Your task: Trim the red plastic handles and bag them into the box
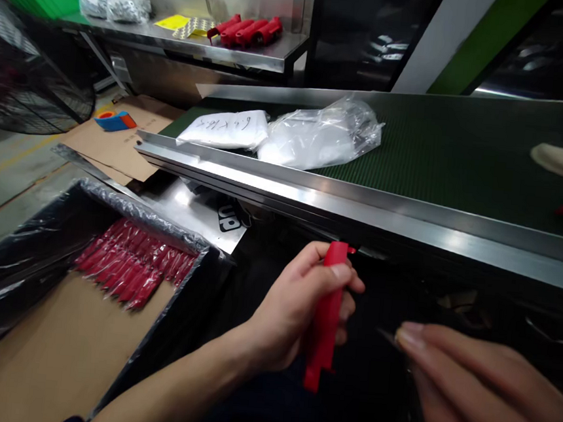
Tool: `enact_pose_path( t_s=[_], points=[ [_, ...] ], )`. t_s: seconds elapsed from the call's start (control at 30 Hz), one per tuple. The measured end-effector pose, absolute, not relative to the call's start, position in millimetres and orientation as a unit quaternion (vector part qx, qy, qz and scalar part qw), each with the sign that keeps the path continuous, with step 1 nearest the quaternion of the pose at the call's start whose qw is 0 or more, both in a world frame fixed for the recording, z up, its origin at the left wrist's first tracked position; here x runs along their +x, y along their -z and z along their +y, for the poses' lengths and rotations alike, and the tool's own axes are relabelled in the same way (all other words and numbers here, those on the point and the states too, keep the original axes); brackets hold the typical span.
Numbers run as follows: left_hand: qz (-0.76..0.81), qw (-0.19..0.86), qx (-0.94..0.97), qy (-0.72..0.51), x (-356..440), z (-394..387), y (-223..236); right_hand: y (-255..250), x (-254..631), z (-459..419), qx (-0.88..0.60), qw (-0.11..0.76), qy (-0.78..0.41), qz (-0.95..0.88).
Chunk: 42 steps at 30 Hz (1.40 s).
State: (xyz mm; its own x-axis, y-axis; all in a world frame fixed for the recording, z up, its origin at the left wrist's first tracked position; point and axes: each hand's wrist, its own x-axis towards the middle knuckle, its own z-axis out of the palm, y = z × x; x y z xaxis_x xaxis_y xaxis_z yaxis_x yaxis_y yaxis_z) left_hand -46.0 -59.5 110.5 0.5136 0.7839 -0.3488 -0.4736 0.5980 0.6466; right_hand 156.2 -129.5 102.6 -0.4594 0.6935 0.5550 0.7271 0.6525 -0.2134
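My left hand [285, 310] is closed around a long red plastic part [326, 313], with the thumb pressed along its face. The part stands nearly upright, tilted a little, and its stepped lower end sticks out below the fingers. To the right, my right hand [483, 380] is blurred, its thumb and fingertips pinched together. A thin pointed tip shows at those fingertips, too smeared to name. The two hands are apart, in front of the conveyor's metal edge [361, 205].
On the green conveyor belt [443, 166] lie clear plastic bags [322, 136] and a white packet [224, 127]. A lined box [67, 350] at left holds several bagged red parts [129, 263]. Red pieces [248, 32] rest on a metal shelf; a fan [31, 77] stands at far left.
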Motion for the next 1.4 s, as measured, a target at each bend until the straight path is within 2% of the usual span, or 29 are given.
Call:
enact_pose_path(
  t_s=[0.23,0.7,0.93,1.13,1.4],
  points=[
    [0.327,0.831,0.311,-0.326,-53.7,-75.9,-109.8,-120.2,146.3,-113.9,-0.456,0.289,0.052,-0.840],
    [0.332,0.827,0.349,-0.290,-56.6,-78.7,-111.6,-115.7,148.2,-108.5,-0.453,0.244,0.097,-0.852],
    [0.223,0.904,0.245,-0.271,-56.2,-81.6,-110.1,-116.6,142.1,-112.4,-0.506,0.373,-0.003,-0.778],
    [0.134,0.943,0.154,-0.264,-52.7,-77.2,-102.8,-114.6,140.1,-122.6,-0.451,0.336,0.010,-0.827],
    [0.124,0.947,0.159,-0.250,-51.6,-79.2,-103.1,-110.5,138.5,-118.9,-0.462,0.332,0.017,-0.823]
  ],
)
